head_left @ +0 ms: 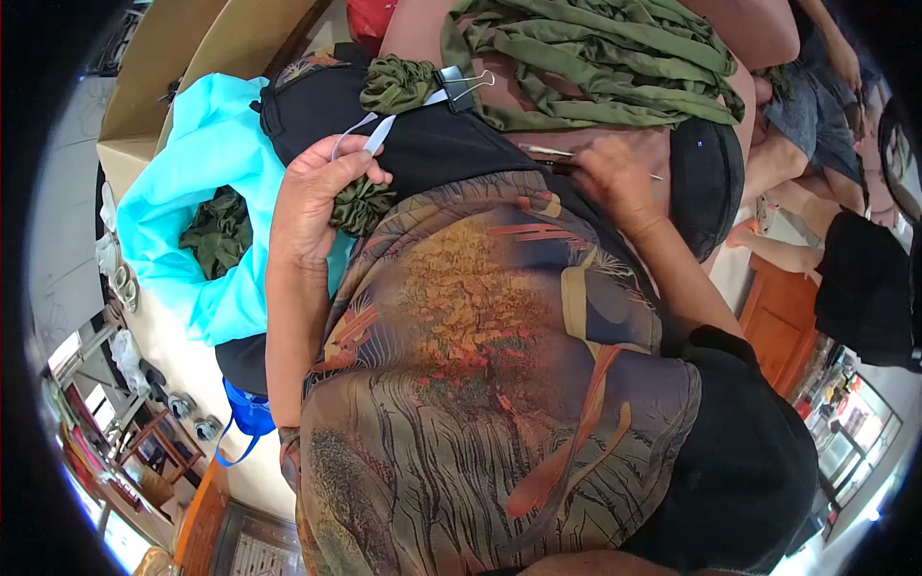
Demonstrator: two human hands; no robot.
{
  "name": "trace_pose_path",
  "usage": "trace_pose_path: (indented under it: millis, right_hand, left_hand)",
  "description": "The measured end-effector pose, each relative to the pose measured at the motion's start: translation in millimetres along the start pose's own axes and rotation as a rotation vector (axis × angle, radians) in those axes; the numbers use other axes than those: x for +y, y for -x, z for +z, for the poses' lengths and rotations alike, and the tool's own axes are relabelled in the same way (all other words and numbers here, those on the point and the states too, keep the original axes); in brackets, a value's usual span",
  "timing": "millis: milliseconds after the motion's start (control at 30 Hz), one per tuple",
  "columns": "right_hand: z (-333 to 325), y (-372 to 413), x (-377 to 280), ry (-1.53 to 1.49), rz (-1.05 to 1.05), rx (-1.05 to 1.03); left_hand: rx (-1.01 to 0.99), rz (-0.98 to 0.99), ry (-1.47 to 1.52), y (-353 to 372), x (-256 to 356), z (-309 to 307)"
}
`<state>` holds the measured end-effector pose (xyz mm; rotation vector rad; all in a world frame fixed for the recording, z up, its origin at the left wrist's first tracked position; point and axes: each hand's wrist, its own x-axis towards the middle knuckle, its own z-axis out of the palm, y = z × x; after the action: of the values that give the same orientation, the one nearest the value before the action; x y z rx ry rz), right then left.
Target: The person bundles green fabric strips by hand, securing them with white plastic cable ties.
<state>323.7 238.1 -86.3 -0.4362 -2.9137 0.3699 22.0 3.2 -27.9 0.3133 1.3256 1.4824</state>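
Observation:
My left hand (329,182) is closed, pinching a white elastic band (380,134) between thumb and fingers. Gathered green fabric (362,205) bunches up under that hand, and another ruffled green bunch (398,84) lies farther along the band. A black binder clip (451,88) grips the band's far end by my black-clad leg (423,144). Over to the right, my right hand (617,182) is slightly blurred, its fingers curled round a slim pointed metal tool (547,151). The tool's exact kind is partly hidden by the fingers.
Long green fabric strips (595,62) lie heaped on a pink seat (413,29) ahead. A turquoise bag (216,115) with dark green fabric inside stands at left, beside a cardboard box (206,58). A blue bag (250,411) lies lower left. Another person's bare legs (778,158) show at right.

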Motion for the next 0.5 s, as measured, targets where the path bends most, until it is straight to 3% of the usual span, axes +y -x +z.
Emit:
trace_pose_path:
  millis: [100, 333, 500]
  right_hand:
    - [15, 0, -11, 0.063, -0.045, -0.119]
    - [26, -6, -6, 0.259, -0.029, -0.06]
    - [0, 0, 1, 0.035, 0.176, -0.076]
  left_hand:
    - [-0.001, 0.014, 0.001, -1, 0, 1]
    - [0.004, 0.021, 0.011, -1, -1, 0]
    - [0.03, 0.048, -0.058, 2, 4, 2]
